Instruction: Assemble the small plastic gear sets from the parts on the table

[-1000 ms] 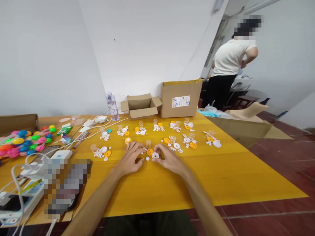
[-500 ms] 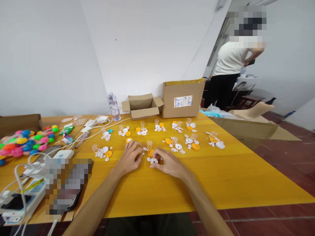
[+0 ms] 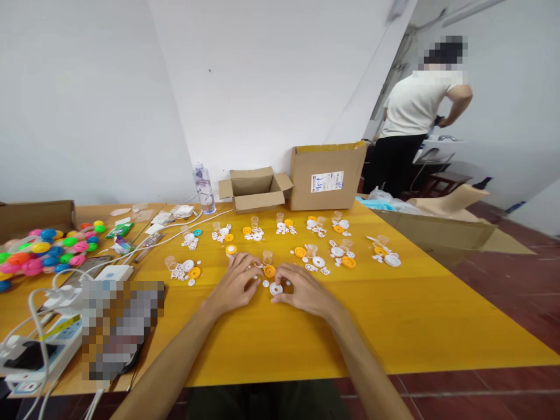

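Observation:
Both my hands rest on a yellow table (image 3: 394,315) among small plastic parts. My right hand (image 3: 301,290) curls its fingers round a white disc (image 3: 276,288) that lies on the table. My left hand (image 3: 236,284) lies beside it with fingers spread over small white pieces (image 3: 255,278). An orange disc (image 3: 269,270) and a small clear cup (image 3: 267,257) sit just beyond my fingertips. Groups of orange discs, white discs and clear cups (image 3: 317,256) are laid out in rows across the table.
Two open cardboard boxes (image 3: 326,175) and a water bottle (image 3: 203,188) stand at the far edge. Coloured balls (image 3: 44,251), cables and a power strip (image 3: 39,350) crowd the left side. A person in a white shirt (image 3: 415,128) stands at the back right, facing away.
My right hand has drawn the white disc a little nearer to me and closed more tightly on it. My left hand has barely moved.

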The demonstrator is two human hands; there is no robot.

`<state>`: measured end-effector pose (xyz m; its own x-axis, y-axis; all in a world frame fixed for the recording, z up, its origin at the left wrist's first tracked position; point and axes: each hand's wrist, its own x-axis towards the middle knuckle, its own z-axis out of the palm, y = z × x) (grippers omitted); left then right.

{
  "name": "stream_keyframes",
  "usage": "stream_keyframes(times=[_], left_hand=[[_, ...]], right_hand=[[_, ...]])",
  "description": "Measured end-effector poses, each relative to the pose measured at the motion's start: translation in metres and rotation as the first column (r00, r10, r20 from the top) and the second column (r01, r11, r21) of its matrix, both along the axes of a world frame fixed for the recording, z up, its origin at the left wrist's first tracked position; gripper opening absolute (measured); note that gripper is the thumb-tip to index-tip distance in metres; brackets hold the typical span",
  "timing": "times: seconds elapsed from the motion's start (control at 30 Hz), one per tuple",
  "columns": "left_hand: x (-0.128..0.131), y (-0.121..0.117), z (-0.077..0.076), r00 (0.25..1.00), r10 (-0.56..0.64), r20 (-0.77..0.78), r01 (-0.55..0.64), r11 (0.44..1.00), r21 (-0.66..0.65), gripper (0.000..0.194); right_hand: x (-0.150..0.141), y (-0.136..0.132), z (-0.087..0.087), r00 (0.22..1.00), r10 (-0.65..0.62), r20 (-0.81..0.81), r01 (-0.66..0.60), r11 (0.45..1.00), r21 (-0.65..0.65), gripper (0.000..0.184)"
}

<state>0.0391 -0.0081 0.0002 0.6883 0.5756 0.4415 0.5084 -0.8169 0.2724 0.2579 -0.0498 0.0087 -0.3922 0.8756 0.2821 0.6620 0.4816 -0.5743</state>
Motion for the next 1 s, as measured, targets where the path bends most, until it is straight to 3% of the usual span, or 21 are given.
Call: stream_keyframes(times=[0.23, 0.5, 0.83, 1.0], left_hand=[[0.007, -0.004, 0.001, 0.999, -0.040, 0.022, 0.041, 0.998, -0.055, 0.014], [0.006, -0.004, 0.002, 0.995, -0.071, 0.076, 0.082, 0.986, -0.149, 0.012], [0.003, -0.002, 0.005, 0.965, -0.014, 0.264, 0.040, 0.995, -0.095, 0.013], [0.002, -0.001, 0.005, 0.967, -0.009, 0.254, 0.030, 0.996, -0.078, 0.012]], right_hand=[[-0.002, 0.001, -0.002, 1.000, 0.017, -0.020, -0.018, 0.999, -0.036, 0.019], [-0.004, -0.001, 0.000, 0.995, 0.040, -0.093, -0.049, 0.995, -0.090, 0.023], [-0.011, 0.001, -0.006, 0.985, 0.077, -0.155, -0.067, 0.996, 0.066, 0.022], [-0.014, 0.000, -0.008, 0.978, 0.094, -0.184, -0.079, 0.993, 0.089, 0.021]])
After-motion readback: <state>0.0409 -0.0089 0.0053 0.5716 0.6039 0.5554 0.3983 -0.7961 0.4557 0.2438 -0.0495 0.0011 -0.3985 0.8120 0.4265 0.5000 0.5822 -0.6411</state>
